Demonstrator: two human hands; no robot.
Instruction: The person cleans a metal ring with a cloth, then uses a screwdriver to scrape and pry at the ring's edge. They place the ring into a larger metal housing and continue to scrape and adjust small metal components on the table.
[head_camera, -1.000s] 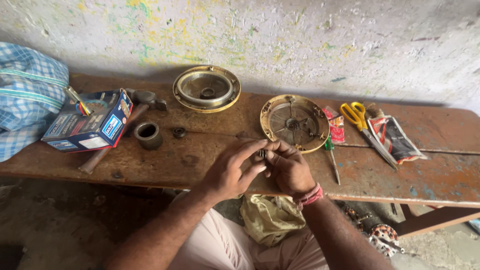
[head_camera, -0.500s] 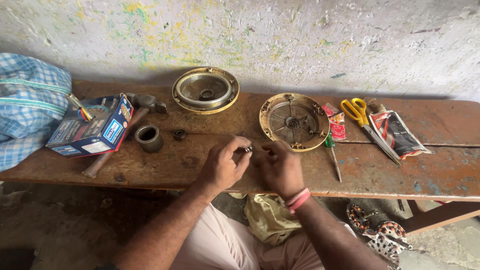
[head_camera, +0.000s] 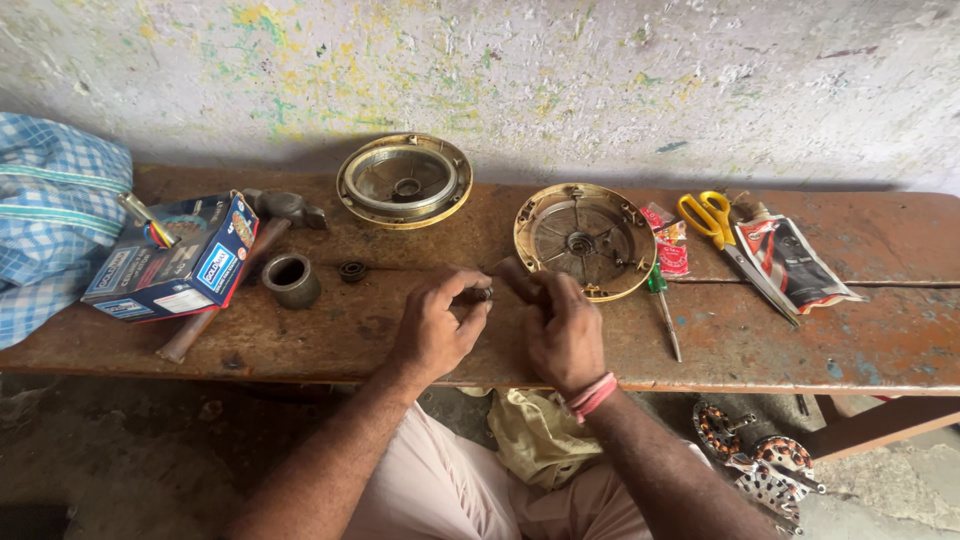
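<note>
Near bench (head_camera: 300, 345) edge: hands (head_camera: 500, 325) (together).

One head-worn view, steeply down and near, over the bench (head_camera: 300, 345) (wall behind).

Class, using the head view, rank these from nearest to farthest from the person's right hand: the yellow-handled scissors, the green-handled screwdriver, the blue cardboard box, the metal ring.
Measured from the right hand:
1. Green-handled screwdriver, just to its right on the bench.
2. Yellow-handled scissors, farther right and toward the wall.
3. Metal ring, well to the left, beyond the left hand.
4. Blue cardboard box, farthest, at the bench's left end.
</note>
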